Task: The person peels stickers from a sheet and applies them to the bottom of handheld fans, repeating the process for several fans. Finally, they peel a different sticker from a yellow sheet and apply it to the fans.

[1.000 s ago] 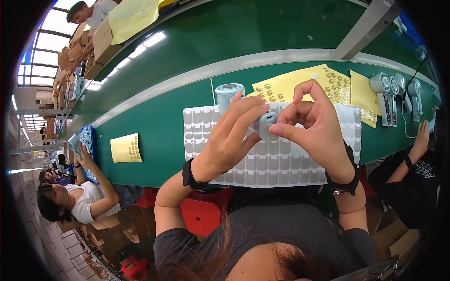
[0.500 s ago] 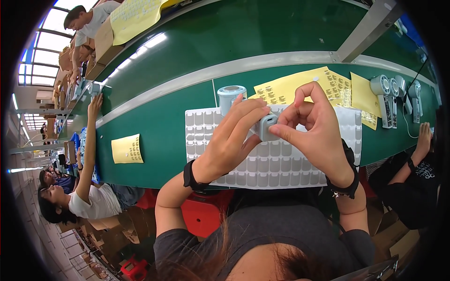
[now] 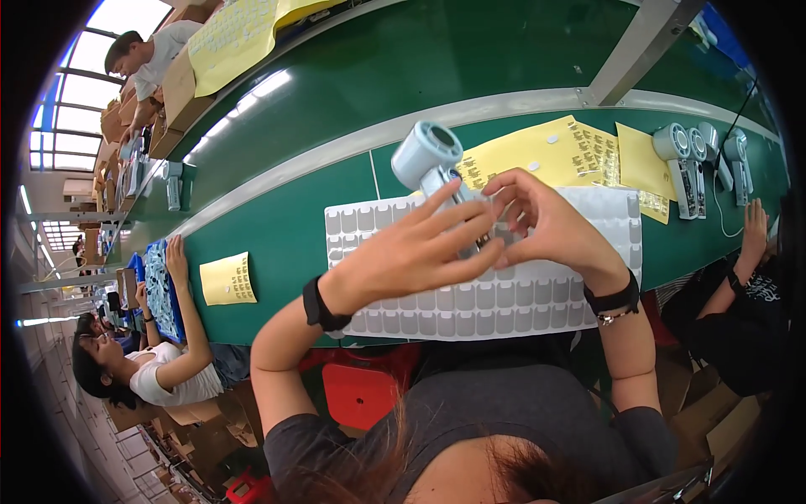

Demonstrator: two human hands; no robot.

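A pale blue handheld device with a round, fan-like head (image 3: 426,155) is tilted over the table, its head pointing up and left. My left hand (image 3: 420,244) is closed on its handle, with the fingers lying across it. At the lower end of the handle is my right hand (image 3: 558,223), its thumb and fingers curved around that end. Small metallic parts show between the hands; the rest of the handle is hidden or blurred. Beneath both hands lies a white sheet of grey rounded stickers (image 3: 478,323).
Yellow sticker sheets (image 3: 529,155) lie behind the white sheet, and a smaller yellow sheet (image 3: 227,279) lies to the left. Several similar blue devices (image 3: 684,160) rest at the right. A metal post (image 3: 642,50) rises behind. Co-workers sit on both sides; a blue tray (image 3: 164,286) is at left.
The device has turned from base toward me to tilted, with its round head raised. My left hand has shifted across the handle; my right fingers have opened from a pinch into a wider curve.
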